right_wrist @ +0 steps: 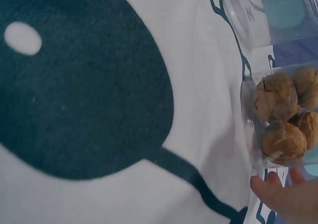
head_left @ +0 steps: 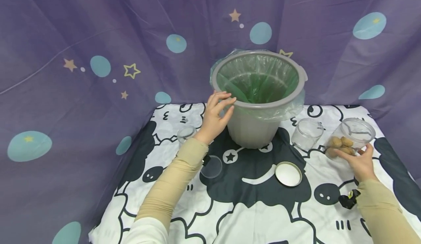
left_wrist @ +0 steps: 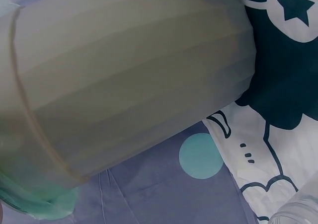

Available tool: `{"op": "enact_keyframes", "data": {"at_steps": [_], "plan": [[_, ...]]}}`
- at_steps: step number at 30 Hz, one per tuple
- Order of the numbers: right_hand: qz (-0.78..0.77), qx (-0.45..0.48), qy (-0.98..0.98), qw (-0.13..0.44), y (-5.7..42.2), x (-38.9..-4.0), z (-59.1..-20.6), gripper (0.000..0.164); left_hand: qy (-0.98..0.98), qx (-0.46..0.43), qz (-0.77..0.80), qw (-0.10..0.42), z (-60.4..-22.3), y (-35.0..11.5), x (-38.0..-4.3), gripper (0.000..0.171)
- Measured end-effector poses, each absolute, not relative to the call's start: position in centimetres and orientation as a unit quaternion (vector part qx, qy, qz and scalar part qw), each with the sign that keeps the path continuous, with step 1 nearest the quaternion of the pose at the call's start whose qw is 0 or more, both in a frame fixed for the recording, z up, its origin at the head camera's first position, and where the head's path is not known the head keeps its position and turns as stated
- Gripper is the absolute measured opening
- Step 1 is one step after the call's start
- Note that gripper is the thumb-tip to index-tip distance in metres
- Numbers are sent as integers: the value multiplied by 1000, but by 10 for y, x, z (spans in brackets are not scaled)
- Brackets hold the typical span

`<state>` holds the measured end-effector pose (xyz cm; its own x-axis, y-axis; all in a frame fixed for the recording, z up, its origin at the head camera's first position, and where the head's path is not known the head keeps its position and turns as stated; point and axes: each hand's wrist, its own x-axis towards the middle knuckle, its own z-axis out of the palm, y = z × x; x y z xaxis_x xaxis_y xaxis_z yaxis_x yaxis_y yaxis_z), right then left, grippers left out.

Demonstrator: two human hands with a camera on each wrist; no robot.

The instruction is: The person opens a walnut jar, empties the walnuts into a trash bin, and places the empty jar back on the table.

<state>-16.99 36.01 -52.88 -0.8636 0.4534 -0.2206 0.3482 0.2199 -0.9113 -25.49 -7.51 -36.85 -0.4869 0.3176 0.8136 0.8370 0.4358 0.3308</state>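
In the head view a grey trash bin (head_left: pixel 253 130) stands upright at the back, a translucent green bag (head_left: pixel 260 86) lining it and folded over its rim. My left hand (head_left: pixel 217 117) is at the bin's left front rim, fingers slightly bent over the edge; whether they pinch the bag is unclear. The left wrist view shows the bin's wall (left_wrist: pixel 139 85) up close. On the right, my right hand (head_left: pixel 360 161) grips a clear jar (head_left: pixel 356 130) low down, thumb in front and fingers behind. Several walnuts (right_wrist: pixel 283 139) lie inside that jar.
A second clear jar (head_left: pixel 307 134) stands left of the walnut jar. Another clear jar (head_left: pixel 186 132) is partly behind my left forearm. A gold-rimmed white lid (head_left: pixel 288 174) and a clear disc (head_left: pixel 211 167) lie on the patterned cloth. A purple curtain (head_left: pixel 131 35) hangs behind.
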Motion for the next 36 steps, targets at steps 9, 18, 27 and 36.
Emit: {"op": "enact_keyframes", "data": {"at_steps": [9,18,27,36], "plan": [[590,-280,-752,91,359,-181,-535,93,-775,-376,-376,342,-368,-73,-255,21],[614,-286,-724,128,356,-194,-540,93,-774,-371,-378,349,-370,-75,-255,21],[544,-330,-766,95,352,-186,-532,94,-774,-373,-377,346,-370,-73,-255,21],[571,-319,-745,127,353,-184,-531,91,-770,-373,-379,351,-371,-74,-255,21]]}}
